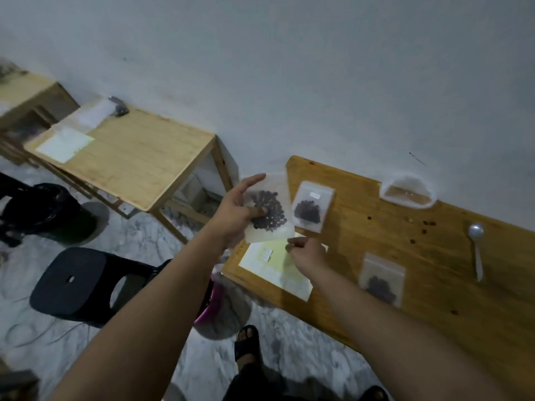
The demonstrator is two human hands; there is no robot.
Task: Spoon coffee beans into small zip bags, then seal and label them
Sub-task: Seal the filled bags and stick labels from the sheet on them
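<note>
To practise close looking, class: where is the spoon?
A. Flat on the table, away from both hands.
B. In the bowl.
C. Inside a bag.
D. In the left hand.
A: the spoon lies flat on the table, apart from the bowl, while the left hand holds only a bag.

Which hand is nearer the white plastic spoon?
Right. The right hand is over the pale yellow label sheet, left of the white plastic spoon; the left hand grips a clear zip bag farther left.
</note>
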